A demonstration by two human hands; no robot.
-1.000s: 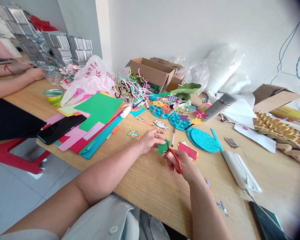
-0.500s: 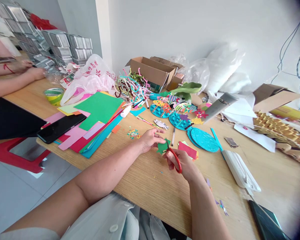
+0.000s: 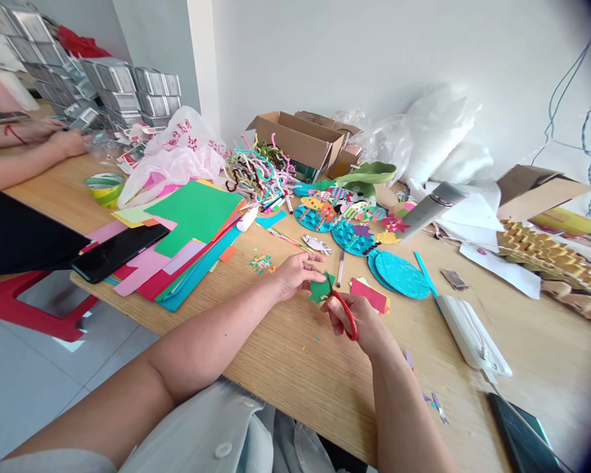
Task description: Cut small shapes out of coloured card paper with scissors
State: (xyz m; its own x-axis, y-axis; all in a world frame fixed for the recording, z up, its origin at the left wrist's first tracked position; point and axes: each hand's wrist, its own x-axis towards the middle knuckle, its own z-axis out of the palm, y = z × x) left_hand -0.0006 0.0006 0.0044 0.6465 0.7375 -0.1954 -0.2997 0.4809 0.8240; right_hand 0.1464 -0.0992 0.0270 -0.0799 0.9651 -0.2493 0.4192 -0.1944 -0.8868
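Between the fingers of my left hand (image 3: 295,277) is a small piece of green paper (image 3: 319,289) with a jagged lower edge. Red-handled scissors (image 3: 343,314) are gripped in my right hand (image 3: 362,320), their dark blades at the right side of the green paper. Both hands are just above the wooden table. Beyond them lie a pen (image 3: 341,268) and a white fish cutout (image 3: 316,244). A stack of red and other coloured paper pieces (image 3: 370,295) is beside my right hand. To the left of my left hand is a pile of tiny paper scraps (image 3: 262,263).
Coloured paper sheets (image 3: 197,210) and a black phone (image 3: 121,253) lie at left. Blue paper discs (image 3: 404,276), a grey bottle (image 3: 431,213) and a white power strip (image 3: 473,335) are at right. Pipe cleaners (image 3: 261,171) and a cardboard box (image 3: 300,141) stand behind. Another person's hands (image 3: 62,138) are far left.
The view has shifted very slightly. My hands, the scissors and the green paper keep nearly the same positions.
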